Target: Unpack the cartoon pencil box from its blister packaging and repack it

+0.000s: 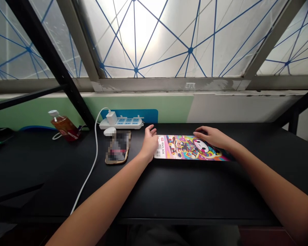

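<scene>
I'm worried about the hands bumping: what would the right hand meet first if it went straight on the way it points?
Probably the left hand, at the other end of the pencil box; the right hand points roughly that way, though depth is unclear.

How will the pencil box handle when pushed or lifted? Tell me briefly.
The pencil box would probably slide rather than roll, being flat-topped and oblong. It seems fairly stiff, its near edge running straight. Its weight is hard to judge, as any contents are hidden.
</scene>
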Motion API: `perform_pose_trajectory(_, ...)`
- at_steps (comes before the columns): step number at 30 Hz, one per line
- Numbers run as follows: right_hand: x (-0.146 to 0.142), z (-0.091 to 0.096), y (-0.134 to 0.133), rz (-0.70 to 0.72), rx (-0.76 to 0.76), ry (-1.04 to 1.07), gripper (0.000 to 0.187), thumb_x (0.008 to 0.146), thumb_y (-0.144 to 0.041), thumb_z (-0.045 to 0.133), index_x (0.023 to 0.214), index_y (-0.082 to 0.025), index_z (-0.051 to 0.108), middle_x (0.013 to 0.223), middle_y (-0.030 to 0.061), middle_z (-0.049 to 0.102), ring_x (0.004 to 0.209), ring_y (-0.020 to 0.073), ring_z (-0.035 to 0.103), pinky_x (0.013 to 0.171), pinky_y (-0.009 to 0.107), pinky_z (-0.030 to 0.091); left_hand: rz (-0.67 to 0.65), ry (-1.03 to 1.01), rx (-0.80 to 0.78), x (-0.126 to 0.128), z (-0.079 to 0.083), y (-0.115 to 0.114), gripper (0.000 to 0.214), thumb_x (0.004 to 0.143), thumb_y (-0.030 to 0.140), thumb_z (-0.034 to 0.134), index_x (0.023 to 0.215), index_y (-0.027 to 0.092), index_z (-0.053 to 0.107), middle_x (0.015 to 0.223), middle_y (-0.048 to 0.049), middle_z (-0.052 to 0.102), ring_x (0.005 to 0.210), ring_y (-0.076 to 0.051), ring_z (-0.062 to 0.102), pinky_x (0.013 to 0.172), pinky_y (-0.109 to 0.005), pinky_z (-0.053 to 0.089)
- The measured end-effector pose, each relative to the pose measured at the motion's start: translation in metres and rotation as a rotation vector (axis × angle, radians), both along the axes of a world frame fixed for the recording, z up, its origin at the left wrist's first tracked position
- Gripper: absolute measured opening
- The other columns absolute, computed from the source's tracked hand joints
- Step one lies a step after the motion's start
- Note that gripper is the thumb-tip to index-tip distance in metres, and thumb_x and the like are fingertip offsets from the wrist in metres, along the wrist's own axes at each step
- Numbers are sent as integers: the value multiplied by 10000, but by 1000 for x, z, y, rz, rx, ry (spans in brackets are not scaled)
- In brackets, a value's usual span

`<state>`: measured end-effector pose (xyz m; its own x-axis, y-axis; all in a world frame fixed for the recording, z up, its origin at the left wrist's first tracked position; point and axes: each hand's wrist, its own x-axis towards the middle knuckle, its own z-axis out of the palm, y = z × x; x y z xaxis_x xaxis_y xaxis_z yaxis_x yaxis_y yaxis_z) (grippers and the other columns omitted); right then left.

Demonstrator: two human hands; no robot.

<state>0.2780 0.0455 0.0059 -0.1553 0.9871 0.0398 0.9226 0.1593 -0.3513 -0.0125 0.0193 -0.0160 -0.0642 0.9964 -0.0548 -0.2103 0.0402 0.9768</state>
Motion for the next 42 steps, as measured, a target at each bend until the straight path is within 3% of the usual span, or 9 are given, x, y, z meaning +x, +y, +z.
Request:
perform_pose_trajectory(3, 26, -3, -1, -14, -2, 6, 543, 912, -655, 442, 1080, -222, 722, 1145, 109, 754, 1024, 318, 704, 874, 413, 557, -56, -85, -18, 0, -1, 2, 704, 776, -26, 518, 1409, 260, 406, 1430, -163, 585, 1336, -276, 568, 826, -337, 594)
perform_pose_trajectory(6, 31, -8, 2, 28, 18, 7, 508, 936, -625, 430, 1077, -238, 729, 1158, 102, 747, 1051, 315, 692, 910, 421, 546, -45, -160, -48, 0, 0, 4, 713, 800, -1, 547, 1436, 242, 337, 1347, -179, 649, 1214, -295, 666, 746, -349, 621)
perform_pose_trajectory(12, 24, -14, 5, 85, 46, 24, 435, 966, -538, 421, 1068, -254, 735, 1156, 99, 736, 1059, 296, 676, 912, 404, 537, 2, -195, -100, -2, 2, 7, 723, 832, 54, 652, 1447, 225, 312, 1292, -186, 688, 1130, -315, 713, 701, -361, 635)
perform_pose_trajectory(17, 19, -8, -2, 88, 42, 35, 418, 974, -525, 417, 1022, -240, 719, 1125, 99, 741, 1030, 287, 681, 861, 380, 534, 11, -183, -112, -1, 4, 4, 706, 855, 44, 632, 1457, 209, 302, 1326, -193, 670, 1111, -299, 723, 676, -335, 631)
perform_pose_trajectory(26, -16, -7, -18, 156, 39, 39, 407, 919, -619, 501, 905, -251, 673, 971, 65, 748, 856, 250, 680, 690, 340, 496, 31, -106, -103, -4, 7, 3, 597, 887, 65, 583, 1410, 208, 335, 1347, -179, 656, 1042, -273, 745, 613, -302, 604)
perform_pose_trajectory(29, -17, -6, -19, 162, 142, 20, 393, 898, -625, 543, 865, -245, 636, 941, 72, 720, 832, 249, 670, 689, 348, 501, 30, -54, -70, -6, 5, 5, 451, 914, 136, 582, 1332, 218, 432, 1290, -147, 690, 870, -233, 765, 576, -289, 577)
perform_pose_trajectory(33, -16, 1, -27, 148, 475, -6, 387, 913, -623, 552, 893, -245, 633, 1058, 94, 674, 862, 256, 674, 748, 382, 529, 48, 17, 24, -4, 5, 4, 226, 998, 362, 516, 1164, 227, 588, 1042, -81, 758, 708, -195, 725, 581, -282, 539)
perform_pose_trajectory(37, -21, 5, -41, 84, 697, -15, 335, 916, -595, 591, 921, -265, 650, 1214, 106, 642, 997, 285, 687, 815, 404, 548, 83, 44, 155, -3, 10, 1, 430, 1022, 547, 406, 1001, 217, 680, 949, -58, 756, 793, -203, 714, 699, -294, 541)
perform_pose_trajectory(42, -37, 6, -53, 219, 716, -23, 220, 964, -472, 573, 886, -267, 587, 1292, 101, 628, 1069, 281, 685, 869, 404, 545, 125, 24, 366, -11, 20, 4, 528, 1007, 600, 390, 859, 187, 683, 838, -82, 760, 839, -229, 724, 795, -332, 539)
